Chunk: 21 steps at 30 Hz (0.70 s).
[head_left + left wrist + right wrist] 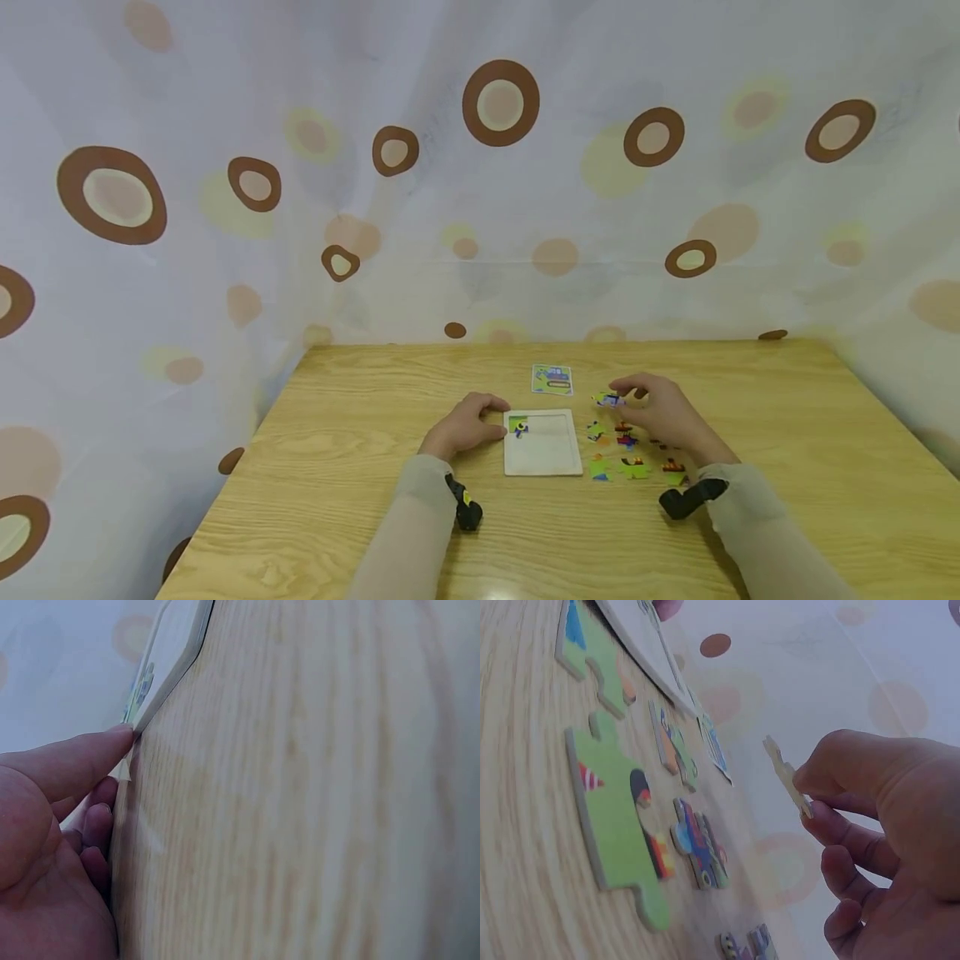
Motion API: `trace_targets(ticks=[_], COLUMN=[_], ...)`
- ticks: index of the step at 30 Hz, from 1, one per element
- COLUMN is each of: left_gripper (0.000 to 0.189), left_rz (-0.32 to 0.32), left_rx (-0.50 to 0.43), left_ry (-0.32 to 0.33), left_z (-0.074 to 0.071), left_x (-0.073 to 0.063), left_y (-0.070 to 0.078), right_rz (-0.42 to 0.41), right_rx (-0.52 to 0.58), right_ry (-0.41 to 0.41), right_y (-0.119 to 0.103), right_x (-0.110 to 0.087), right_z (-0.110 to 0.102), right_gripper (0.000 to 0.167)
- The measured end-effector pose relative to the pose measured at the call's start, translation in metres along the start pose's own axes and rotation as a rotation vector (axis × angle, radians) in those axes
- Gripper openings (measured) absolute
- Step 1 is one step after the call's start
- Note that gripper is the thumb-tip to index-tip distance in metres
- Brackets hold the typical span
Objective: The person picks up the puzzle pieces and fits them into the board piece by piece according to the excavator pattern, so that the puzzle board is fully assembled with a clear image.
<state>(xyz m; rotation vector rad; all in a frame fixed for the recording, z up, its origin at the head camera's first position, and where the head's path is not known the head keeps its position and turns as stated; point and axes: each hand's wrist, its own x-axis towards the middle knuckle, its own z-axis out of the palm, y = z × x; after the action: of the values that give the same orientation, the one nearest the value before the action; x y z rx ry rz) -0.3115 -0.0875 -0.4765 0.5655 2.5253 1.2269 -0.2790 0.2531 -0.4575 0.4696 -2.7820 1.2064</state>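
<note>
My right hand [663, 412] pinches a puzzle piece [608, 400] between thumb and fingers, above the table and to the right of a white square puzzle tray [543, 468]. In the right wrist view the held piece [786, 778] appears nearly edge-on, its pale side showing. My left hand [467, 425] rests at the tray's left side, thumb and index finger touching its edge. The left wrist view shows the thumb [90, 759] against the tray's rim. One green and purple piece [518, 426] sits in the tray's upper left corner.
Several loose puzzle pieces [634, 468] lie to the tray's right, under and near my right hand. A small picture card [552, 380] lies behind the tray. The wooden table [360, 400] ends at a patterned cloth [420, 292] at the back.
</note>
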Motion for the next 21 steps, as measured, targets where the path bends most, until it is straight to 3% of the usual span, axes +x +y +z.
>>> trace_targets(ticks=[13,21], left_gripper=[0.034,0.033], left_rz=[-0.014,-0.019], left_rx=[-0.038,-0.048], left_ry=[0.009,0.011], left_z=[-0.001,0.0], left_x=[-0.005,-0.006], left_y=[0.006,0.006], right_rz=[-0.048,-0.056], right_rx=[0.068,0.054], right_ry=[-0.046,-0.054], right_y=[-0.017,-0.026], right_x=[0.006,0.006], right_z=[0.016,0.027], right_gripper=[0.032,0.028])
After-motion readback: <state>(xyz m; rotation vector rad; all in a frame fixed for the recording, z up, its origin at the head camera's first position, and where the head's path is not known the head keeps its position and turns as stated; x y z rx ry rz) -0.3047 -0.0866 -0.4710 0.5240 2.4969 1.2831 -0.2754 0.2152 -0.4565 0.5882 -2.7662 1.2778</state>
